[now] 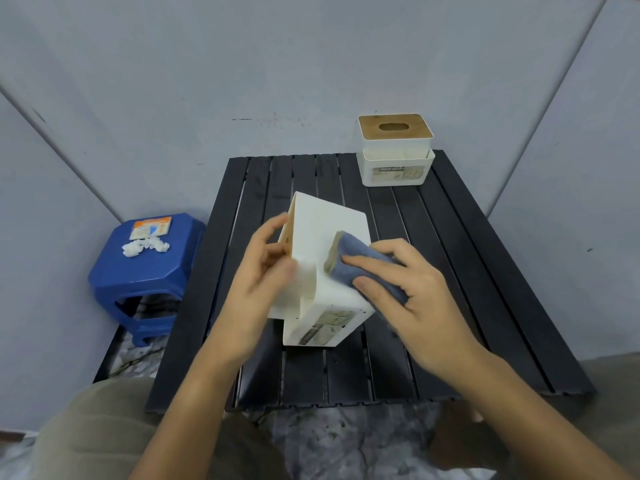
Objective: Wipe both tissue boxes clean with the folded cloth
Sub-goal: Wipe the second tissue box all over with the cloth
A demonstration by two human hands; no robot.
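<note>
Head view, seated person, both bare forearms reaching over a low black slatted table (450, 271).

Near tissue box (322, 265): white plastic, tipped onto its side and tilted, at the middle of the table, nearer the front edge than the back. Its wooden lid faces left toward the left hand. A broad white face points up and to the right. The lower end carries a rectangular label (325, 325); the print is blurred and cannot be read. Small dark specks show on the white plastic near the label.

Left hand (263, 271): fingers curled round the lid side and left edge of the near tissue box, thumb toward the white face, steadying it. The view is motion-blurred at the fingertips, so exact contact points are unclear.

Right hand (408, 292): holds the folded cloth (363, 261), blue-grey with a tan edge at the fold, thumb and fingers wrapped over it. The cloth is pressed against the upward white face of the near box.

Far tissue box (396, 152): upright at the back right corner of the table, white body with a front tray section, wooden lid with an oval slot. Its front label appears upside down; "TISSUE" can be made out, the rest is too small.

Left of the table: blue plastic stool (145, 271), apart from the table. On its seat lie an orange-and-white packet (151, 228) (lettering not legible) and crumpled white tissue pieces (145, 246) just in front of it.
</note>
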